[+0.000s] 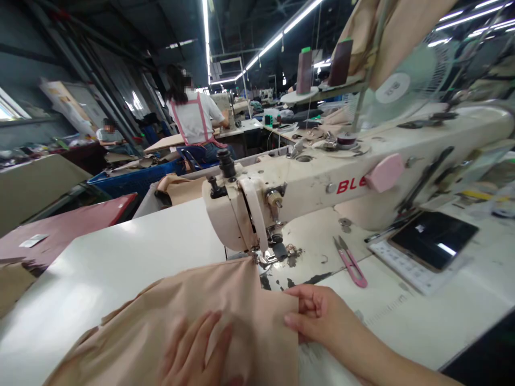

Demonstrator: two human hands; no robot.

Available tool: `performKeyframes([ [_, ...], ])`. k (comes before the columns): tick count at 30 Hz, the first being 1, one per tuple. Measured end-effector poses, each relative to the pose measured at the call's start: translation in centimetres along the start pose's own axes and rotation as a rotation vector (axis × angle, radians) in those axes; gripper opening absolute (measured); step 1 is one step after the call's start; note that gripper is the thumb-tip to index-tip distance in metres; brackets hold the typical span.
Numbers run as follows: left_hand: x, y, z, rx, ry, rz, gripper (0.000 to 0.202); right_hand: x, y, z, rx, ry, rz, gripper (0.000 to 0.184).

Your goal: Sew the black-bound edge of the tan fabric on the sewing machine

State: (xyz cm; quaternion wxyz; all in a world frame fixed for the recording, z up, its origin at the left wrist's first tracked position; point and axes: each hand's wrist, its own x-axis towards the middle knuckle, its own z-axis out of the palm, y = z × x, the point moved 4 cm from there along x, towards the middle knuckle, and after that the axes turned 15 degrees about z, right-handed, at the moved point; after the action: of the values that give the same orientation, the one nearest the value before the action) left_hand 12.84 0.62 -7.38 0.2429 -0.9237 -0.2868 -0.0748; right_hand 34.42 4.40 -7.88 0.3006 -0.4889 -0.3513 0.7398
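A large piece of tan fabric lies across the white table, its far edge reaching under the presser foot of a sewing machine. Flat on the fabric rests my left hand, fingers spread and slightly blurred. My right hand pinches the fabric's right edge between thumb and fingers, just below the machine's needle area. Right of the foot, pink-handled thread snips lie on the machine bed.
A dark phone sits on a white card at right. Thread cones stand above the machine, near a fan. At left is a pink-covered surface. Beyond, a person in an apron works at another table.
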Motion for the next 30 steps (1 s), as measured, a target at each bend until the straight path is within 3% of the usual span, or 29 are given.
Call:
performKeyframes([
  [3, 4.8, -0.8, -0.9, -0.413, 0.065, -0.119, 0.033, 0.5, 0.1, -0.4, -0.035, 0.081, -0.021, 0.026],
  [6, 9.2, -1.1, -0.4, -0.800, 0.022, -0.201, 0.023, 0.7, 0.5, -0.4, -0.065, 0.117, -0.035, 0.030],
  [10, 11.5, -1.6, 0.6, -1.058, -0.049, -0.219, 0.012, 1.0, 0.9, -0.5, -0.049, 0.097, -0.026, 0.030],
  [17, 10.8, -1.9, 1.1, -1.026, -0.062, -0.331, 0.007, 1.2, 1.0, -0.5, -0.054, 0.059, -0.041, 0.034],
  [22, 9.4, -2.4, 2.0, -0.861, 0.008, -0.398, 0.018, 0.7, 2.8, 1.0, -0.250, 0.045, -0.018, 0.059],
  [26, 8.8, -4.2, 2.9, -0.755, 0.012, -0.567, 0.016, 1.2, 4.0, 1.9, -0.394, -0.029, 0.046, 0.041],
  [30, 9.3, -5.4, 3.5, -0.707, -0.019, -0.664, 0.013, 2.5, 3.5, 1.3, -0.408, -0.012, 0.064, 0.048],
])
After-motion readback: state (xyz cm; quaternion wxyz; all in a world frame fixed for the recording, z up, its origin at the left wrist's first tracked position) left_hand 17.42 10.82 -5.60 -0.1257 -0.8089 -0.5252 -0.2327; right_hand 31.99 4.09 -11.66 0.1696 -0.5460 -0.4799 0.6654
